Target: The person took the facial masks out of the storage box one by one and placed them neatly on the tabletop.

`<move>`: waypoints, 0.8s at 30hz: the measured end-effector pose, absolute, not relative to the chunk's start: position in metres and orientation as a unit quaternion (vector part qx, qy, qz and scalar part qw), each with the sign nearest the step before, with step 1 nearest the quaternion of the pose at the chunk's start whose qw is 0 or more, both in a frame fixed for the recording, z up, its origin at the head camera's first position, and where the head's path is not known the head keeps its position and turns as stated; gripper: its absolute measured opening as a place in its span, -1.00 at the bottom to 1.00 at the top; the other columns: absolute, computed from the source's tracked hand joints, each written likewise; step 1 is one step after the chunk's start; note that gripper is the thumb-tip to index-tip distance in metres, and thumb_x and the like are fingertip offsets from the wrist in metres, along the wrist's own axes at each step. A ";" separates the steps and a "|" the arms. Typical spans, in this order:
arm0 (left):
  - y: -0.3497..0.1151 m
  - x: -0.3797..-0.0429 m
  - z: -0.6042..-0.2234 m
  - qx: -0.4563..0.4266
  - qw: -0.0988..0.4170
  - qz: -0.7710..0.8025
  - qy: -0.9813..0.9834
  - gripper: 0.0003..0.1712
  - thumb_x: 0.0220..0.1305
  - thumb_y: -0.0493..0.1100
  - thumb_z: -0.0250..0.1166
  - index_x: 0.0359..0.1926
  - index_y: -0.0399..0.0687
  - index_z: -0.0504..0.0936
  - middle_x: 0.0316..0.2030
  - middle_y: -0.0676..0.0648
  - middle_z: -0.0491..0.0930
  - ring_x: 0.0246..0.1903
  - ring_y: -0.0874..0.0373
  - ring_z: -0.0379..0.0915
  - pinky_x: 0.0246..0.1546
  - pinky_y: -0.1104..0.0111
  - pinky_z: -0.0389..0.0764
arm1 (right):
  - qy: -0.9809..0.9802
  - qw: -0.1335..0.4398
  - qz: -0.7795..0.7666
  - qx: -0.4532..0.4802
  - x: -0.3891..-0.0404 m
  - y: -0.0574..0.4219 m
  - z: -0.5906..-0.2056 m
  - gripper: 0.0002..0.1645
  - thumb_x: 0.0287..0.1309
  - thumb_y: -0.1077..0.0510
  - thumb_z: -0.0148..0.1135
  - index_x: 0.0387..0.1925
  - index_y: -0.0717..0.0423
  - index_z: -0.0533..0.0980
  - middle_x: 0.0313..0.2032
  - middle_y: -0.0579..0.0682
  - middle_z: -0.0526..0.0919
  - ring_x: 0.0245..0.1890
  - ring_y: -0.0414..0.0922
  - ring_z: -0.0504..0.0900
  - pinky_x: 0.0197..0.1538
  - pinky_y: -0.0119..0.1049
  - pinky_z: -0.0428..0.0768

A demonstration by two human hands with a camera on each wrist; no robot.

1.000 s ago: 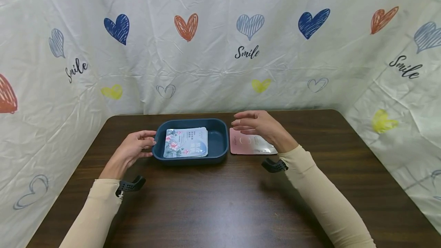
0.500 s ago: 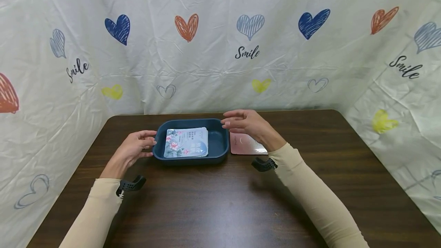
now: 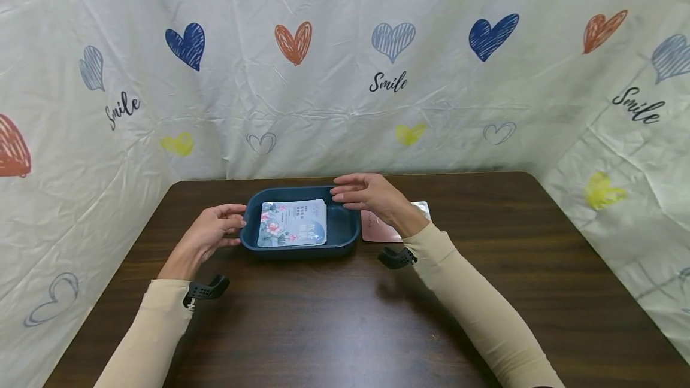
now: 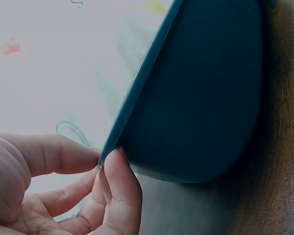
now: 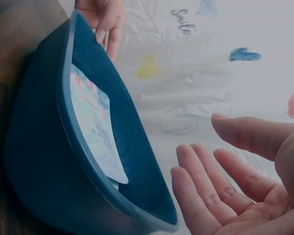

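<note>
A dark blue plastic basin point(image 3: 341, 238) sits toward the back of the table. Inside it, on the left, lies a floral light-blue face mask packet point(image 3: 293, 223), with the edge of something under it in the right wrist view. My left hand point(image 3: 212, 231) pinches the basin's left rim; in the left wrist view the thumb and fingers point(image 4: 123, 188) meet at that rim. My right hand point(image 3: 372, 195) hovers over the basin's right end, fingers apart and holding nothing. A pink and silver packet point(image 3: 377, 229) lies right of the basin, partly hidden by that hand.
The dark brown wooden table point(image 3: 323, 328) has its back edge just behind the basin. A white curtain point(image 3: 334, 136) printed with hearts and "Smile" hangs behind and at both sides. Each wrist carries a black camera band.
My right hand has moved left, from above the pink packet to over the basin's right end, uncovering the packet's right side. The left hand and basin have stayed in place.
</note>
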State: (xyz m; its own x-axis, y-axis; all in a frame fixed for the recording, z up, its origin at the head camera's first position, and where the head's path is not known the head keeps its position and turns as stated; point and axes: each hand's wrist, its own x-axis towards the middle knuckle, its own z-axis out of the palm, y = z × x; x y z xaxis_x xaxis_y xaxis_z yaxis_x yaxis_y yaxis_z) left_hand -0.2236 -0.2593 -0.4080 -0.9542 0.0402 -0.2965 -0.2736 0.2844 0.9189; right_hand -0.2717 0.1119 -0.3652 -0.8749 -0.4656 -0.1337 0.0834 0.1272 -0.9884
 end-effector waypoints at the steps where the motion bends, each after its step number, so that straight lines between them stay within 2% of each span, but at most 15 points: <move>1: -0.260 -0.224 -0.408 -0.073 0.132 0.594 0.790 -0.36 0.48 -0.18 0.18 0.51 -0.12 0.26 0.26 -0.31 0.45 0.12 -0.13 0.55 0.02 0.24 0.67 | 0.722 0.212 -0.645 -0.133 -0.272 0.109 -0.366 -0.43 0.28 0.26 0.34 0.31 0.14 0.47 0.19 0.18 0.64 0.16 0.00 0.67 0.20 -0.15 0.61; 7: -0.260 -0.223 -0.407 -0.070 0.131 0.595 0.790 -0.35 0.49 -0.17 0.18 0.51 -0.12 0.26 0.26 -0.31 0.45 0.16 -0.17 0.53 0.07 0.18 0.65 | 0.733 0.210 -0.634 -0.133 -0.274 0.094 -0.371 -0.41 0.25 0.26 0.37 0.31 0.08 0.48 0.20 0.13 0.63 0.18 -0.03 0.64 0.23 -0.14 0.59; 12: -0.259 -0.223 -0.407 -0.073 0.130 0.595 0.789 -0.36 0.48 -0.18 0.17 0.51 -0.12 0.26 0.26 -0.31 0.45 0.18 -0.19 0.52 0.07 0.16 0.65 | 0.726 0.215 -0.640 -0.134 -0.275 0.082 -0.378 -0.38 0.25 0.26 0.36 0.34 0.11 0.45 0.28 0.23 0.55 0.22 -0.02 0.60 0.29 -0.07 0.54; 24: -0.259 -0.223 -0.407 -0.074 0.128 0.595 0.790 -0.36 0.48 -0.19 0.17 0.51 -0.12 0.27 0.26 -0.32 0.46 0.17 -0.20 0.52 0.03 0.22 0.67 | 0.719 0.239 -0.644 -0.107 -0.279 0.053 -0.390 -0.34 0.28 0.29 0.32 0.39 0.19 0.39 0.35 0.25 0.46 0.29 0.08 0.49 0.40 0.18 0.36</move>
State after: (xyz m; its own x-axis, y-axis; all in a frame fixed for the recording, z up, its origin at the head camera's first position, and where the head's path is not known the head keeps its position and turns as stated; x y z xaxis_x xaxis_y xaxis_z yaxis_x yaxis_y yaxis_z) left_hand -0.2230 -0.2594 -0.4069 -0.9560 0.0360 -0.2911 -0.2699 0.2802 0.9212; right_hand -0.2788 0.0534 -0.3902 -0.8632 -0.4610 -0.2059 0.1540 0.1479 -0.9769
